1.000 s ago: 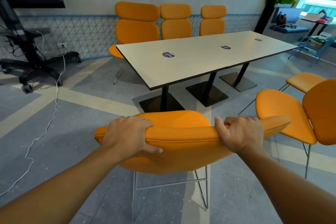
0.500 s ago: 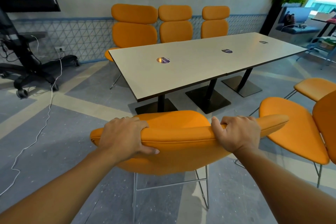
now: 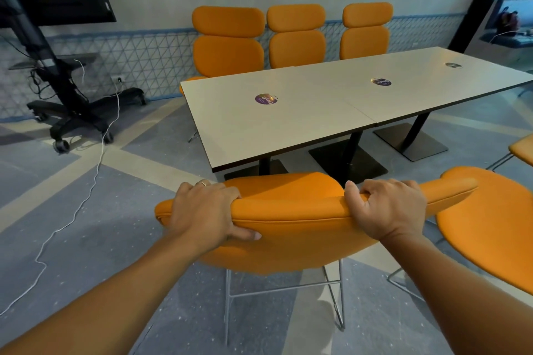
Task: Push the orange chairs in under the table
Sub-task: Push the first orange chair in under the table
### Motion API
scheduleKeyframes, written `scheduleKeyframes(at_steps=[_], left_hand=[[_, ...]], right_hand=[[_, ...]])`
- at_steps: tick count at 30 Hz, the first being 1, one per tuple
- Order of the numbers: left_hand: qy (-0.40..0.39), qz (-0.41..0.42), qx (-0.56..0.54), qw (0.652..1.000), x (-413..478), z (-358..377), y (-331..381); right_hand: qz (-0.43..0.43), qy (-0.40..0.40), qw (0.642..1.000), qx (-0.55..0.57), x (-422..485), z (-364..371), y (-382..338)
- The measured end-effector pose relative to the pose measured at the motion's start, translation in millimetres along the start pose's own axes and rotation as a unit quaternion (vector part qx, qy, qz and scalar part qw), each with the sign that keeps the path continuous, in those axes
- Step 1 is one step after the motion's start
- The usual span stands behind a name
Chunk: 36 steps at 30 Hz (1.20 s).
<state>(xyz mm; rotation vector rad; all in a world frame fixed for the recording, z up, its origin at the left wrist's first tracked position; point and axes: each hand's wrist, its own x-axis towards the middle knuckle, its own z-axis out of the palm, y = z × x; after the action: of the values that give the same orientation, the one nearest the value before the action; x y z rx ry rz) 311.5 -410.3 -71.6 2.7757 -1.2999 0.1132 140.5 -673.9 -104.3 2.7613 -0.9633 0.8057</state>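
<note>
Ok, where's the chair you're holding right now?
In the head view, the held chair is bottom centre, facing the table's near edge, with another orange chair close on its right.

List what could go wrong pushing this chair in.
The chair lines up with the nearest post under the table; its legs may hit the base plate.
Its backrest end is close to the neighbouring chair on the right and may snag.
The left hand and right hand wrap the backrest top; the table edge could pinch them.
</note>
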Motion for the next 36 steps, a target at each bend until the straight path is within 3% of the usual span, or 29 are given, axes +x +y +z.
scheduleKeyframes(at_steps=[22, 36], left_hand=[[-0.003, 0.018, 0.011, 1.0, 145, 17, 18], [-0.006, -0.017, 0.016, 1.0, 204, 21, 52]], right_hand=[[-0.005, 0.026, 1.0, -0.013, 126, 69, 50], [-0.039, 0.011, 0.999, 0.012, 200, 111, 92]])
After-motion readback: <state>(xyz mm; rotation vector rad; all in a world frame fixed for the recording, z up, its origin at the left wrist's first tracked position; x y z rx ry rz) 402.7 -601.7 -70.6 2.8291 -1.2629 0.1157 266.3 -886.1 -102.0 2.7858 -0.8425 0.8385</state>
